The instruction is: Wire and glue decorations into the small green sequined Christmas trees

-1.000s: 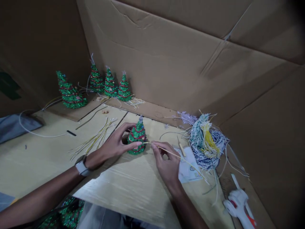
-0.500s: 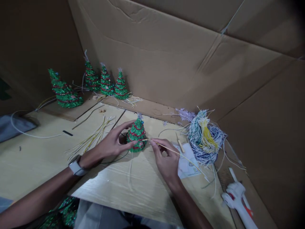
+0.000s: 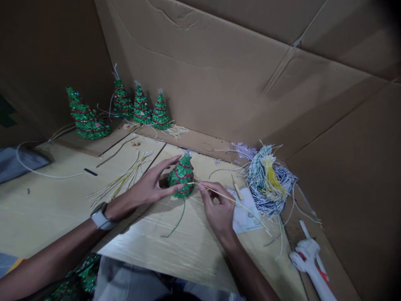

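My left hand [image 3: 149,187] wraps its fingers around the left side of a small green tinsel tree [image 3: 181,175] with red garland, which stands on the pale wooden board [image 3: 188,246]. Its far side is hidden from this view. My right hand [image 3: 216,205] pinches a thin pale strand [image 3: 225,197] between finger and thumb. The strand's tip reaches the tree's right side. A dark green wire [image 3: 177,221] curves down from the tree's base onto the board.
Several finished tinsel trees [image 3: 140,108] stand along the back. A tangled bundle of coloured strands [image 3: 269,182] sits at right beside a paper sheet [image 3: 246,215] and small wooden tool [image 3: 238,191]. A white hot glue gun [image 3: 308,261] lies lower right. Cardboard walls [image 3: 203,71] surround the board.
A dark green wire now trails from the tree's base across the board. The left hand's fingers sit higher on the tree, and the view has shifted slightly.
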Demonstrator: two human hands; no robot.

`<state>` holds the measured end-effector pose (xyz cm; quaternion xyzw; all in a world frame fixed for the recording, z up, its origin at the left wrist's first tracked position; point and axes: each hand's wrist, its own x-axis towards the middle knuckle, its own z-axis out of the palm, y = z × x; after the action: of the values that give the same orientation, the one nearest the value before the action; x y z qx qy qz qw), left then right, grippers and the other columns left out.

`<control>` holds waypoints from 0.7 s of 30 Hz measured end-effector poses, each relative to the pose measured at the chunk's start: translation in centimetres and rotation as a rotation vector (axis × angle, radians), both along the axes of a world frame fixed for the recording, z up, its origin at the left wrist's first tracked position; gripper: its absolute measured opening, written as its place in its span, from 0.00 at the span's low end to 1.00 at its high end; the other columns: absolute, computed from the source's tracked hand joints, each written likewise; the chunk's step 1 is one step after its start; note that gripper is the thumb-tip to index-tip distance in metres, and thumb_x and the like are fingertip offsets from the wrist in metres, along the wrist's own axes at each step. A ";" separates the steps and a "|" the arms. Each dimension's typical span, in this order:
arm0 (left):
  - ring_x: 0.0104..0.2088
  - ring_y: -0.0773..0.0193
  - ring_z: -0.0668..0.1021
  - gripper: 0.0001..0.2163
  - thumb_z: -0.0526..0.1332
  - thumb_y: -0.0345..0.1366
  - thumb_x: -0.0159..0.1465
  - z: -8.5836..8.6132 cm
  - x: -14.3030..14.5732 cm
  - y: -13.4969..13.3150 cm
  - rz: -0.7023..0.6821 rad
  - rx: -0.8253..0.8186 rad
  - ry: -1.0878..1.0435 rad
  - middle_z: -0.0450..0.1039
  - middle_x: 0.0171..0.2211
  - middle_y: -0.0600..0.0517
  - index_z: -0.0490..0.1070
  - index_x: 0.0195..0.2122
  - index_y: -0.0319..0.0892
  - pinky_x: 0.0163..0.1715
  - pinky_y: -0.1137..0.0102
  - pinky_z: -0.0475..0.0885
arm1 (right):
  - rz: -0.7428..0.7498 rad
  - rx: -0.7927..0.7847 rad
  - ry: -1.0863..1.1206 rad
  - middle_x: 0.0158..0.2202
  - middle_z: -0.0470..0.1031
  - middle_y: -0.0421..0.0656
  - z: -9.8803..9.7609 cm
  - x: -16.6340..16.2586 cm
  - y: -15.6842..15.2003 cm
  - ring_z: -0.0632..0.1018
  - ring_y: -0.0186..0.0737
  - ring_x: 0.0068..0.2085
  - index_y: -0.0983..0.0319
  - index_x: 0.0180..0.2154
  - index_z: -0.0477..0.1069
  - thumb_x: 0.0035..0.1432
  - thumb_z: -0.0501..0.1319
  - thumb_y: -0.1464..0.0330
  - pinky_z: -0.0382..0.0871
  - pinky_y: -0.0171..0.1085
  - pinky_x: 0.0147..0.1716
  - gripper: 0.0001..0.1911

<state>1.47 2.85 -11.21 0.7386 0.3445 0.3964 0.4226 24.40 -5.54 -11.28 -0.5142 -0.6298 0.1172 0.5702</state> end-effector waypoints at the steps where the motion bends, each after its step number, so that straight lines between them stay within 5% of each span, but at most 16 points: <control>1: 0.71 0.43 0.75 0.38 0.75 0.48 0.67 0.0 0.0 0.0 -0.007 -0.010 -0.008 0.68 0.74 0.44 0.64 0.76 0.59 0.66 0.48 0.80 | -0.002 -0.002 -0.001 0.39 0.88 0.43 0.0 0.0 0.0 0.85 0.40 0.36 0.56 0.45 0.86 0.72 0.69 0.63 0.81 0.39 0.38 0.06; 21: 0.69 0.42 0.76 0.39 0.76 0.53 0.65 0.4 -0.3 -0.3 0.033 0.051 0.077 0.71 0.71 0.45 0.66 0.75 0.56 0.63 0.52 0.81 | -0.034 -0.020 -0.016 0.39 0.88 0.44 0.5 0.0 -0.2 0.84 0.39 0.35 0.57 0.44 0.86 0.73 0.68 0.62 0.79 0.38 0.36 0.08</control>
<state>1.21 2.53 -10.80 0.7581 0.3624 0.3834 0.3835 24.42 -5.78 -10.78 -0.5316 -0.6242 0.1096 0.5619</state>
